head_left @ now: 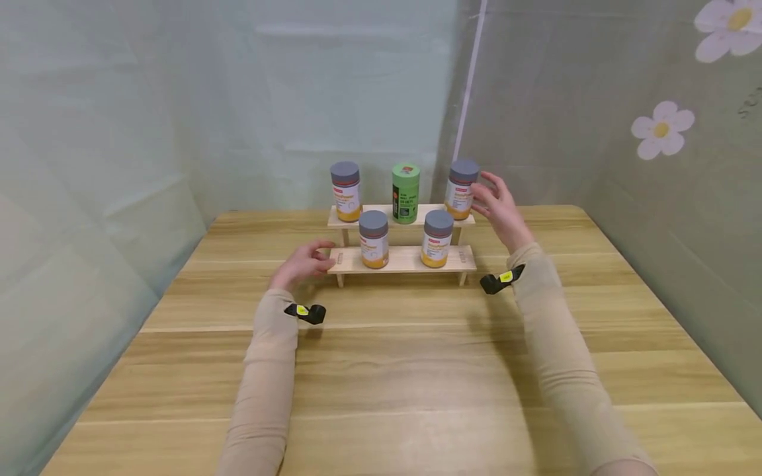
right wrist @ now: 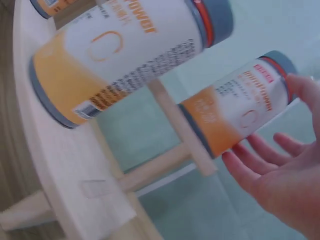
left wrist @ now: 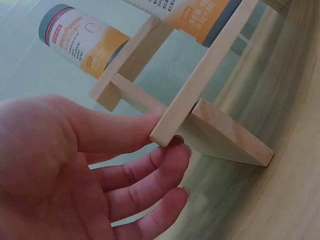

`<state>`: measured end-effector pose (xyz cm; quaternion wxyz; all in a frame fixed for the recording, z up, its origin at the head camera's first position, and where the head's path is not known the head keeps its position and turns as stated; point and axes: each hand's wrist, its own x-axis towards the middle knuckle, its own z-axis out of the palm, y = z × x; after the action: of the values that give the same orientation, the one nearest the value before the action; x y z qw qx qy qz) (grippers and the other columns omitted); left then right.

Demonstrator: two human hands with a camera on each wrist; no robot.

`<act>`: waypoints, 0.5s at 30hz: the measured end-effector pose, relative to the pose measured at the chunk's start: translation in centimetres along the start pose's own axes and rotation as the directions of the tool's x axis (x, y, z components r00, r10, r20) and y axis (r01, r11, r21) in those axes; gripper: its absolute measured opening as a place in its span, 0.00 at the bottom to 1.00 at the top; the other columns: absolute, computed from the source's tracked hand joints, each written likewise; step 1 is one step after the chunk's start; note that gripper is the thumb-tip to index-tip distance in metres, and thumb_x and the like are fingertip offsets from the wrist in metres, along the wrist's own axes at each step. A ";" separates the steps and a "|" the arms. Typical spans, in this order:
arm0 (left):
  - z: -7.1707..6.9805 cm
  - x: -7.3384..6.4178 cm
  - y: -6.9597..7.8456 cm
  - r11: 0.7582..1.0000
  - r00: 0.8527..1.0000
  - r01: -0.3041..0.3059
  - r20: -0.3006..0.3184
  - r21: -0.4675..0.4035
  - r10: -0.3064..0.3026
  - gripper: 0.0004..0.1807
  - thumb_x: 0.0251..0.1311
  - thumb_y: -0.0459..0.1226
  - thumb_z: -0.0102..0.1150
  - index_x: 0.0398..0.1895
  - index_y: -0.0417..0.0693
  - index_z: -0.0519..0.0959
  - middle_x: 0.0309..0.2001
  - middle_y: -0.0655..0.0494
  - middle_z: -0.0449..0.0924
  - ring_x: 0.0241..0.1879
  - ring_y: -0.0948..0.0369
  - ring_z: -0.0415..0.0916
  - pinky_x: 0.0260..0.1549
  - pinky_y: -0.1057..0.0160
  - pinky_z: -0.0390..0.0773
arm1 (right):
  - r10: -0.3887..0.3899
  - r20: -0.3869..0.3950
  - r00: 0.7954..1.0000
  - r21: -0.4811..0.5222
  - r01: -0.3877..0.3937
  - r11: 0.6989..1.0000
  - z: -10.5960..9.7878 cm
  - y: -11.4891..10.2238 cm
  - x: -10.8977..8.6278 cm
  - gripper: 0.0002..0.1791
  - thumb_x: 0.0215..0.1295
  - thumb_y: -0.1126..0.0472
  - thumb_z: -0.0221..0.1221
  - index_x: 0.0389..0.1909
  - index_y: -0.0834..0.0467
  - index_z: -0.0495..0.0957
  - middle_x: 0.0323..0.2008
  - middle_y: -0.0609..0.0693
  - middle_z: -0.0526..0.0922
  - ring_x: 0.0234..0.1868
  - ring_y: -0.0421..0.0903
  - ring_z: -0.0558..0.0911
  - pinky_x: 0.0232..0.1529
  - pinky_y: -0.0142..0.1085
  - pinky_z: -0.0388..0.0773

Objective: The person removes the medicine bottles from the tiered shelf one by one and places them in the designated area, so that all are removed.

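Note:
A two-tier wooden display stand (head_left: pixel 401 260) holds several jars. My left hand (head_left: pixel 305 264) pinches the left end of its lower board (left wrist: pixel 187 95), thumb on one face and fingertips on the other. At the upper tier's right end stands a white and orange supplement jar (head_left: pixel 460 198) with a grey cap. My right hand (head_left: pixel 501 210) is at that jar's right side, its thumb at the cap edge and its other fingers spread loosely beside the jar's body (right wrist: pixel 240 107). The far side of the jar is hidden.
A green canister (head_left: pixel 406 198) stands mid-upper tier, with a matching grey-capped jar (head_left: pixel 346 198) to its left. Two more such jars, a left one (head_left: pixel 374 248) and a right one (head_left: pixel 437 246), stand on the lower tier. Pale curtains (head_left: pixel 357 99) hang behind the wooden table (head_left: pixel 405 383).

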<state>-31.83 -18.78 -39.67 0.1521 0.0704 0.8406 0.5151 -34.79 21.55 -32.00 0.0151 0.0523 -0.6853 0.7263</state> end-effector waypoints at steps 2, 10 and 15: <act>0.1 0.2 -0.3 1.000 1.000 -0.004 -0.004 -0.016 0.004 0.30 0.67 0.33 0.54 0.70 0.38 0.60 0.44 0.46 0.73 0.30 0.67 0.73 0.37 0.65 0.77 | -0.007 0.011 1.000 0.001 0.007 1.000 0.1 0.4 0.2 0.37 0.72 0.54 0.52 0.75 0.53 0.46 0.67 0.56 0.61 0.71 0.54 0.62 0.74 0.45 0.57; -0.1 -0.1 -0.8 0.993 0.996 -0.079 0.027 -0.086 0.082 0.31 0.63 0.39 0.60 0.67 0.41 0.65 0.42 0.47 0.75 0.31 0.65 0.76 0.37 0.64 0.78 | -0.048 0.020 0.999 -0.023 0.048 0.999 0.5 0.7 1.2 0.35 0.72 0.55 0.53 0.75 0.53 0.49 0.70 0.57 0.59 0.70 0.50 0.63 0.73 0.44 0.58; -0.2 -0.1 -1.1 0.990 0.995 -0.087 0.030 -0.109 0.090 0.30 0.64 0.38 0.58 0.68 0.42 0.64 0.41 0.50 0.74 0.33 0.65 0.76 0.40 0.64 0.79 | -0.057 0.017 0.998 -0.037 0.057 0.998 0.7 0.4 1.5 0.34 0.71 0.56 0.55 0.73 0.52 0.52 0.64 0.52 0.66 0.60 0.44 0.68 0.63 0.40 0.63</act>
<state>-31.75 -19.49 -40.50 0.1472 0.1082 0.8048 0.5647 -36.33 20.77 -32.22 0.0311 0.0775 -0.6970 0.7122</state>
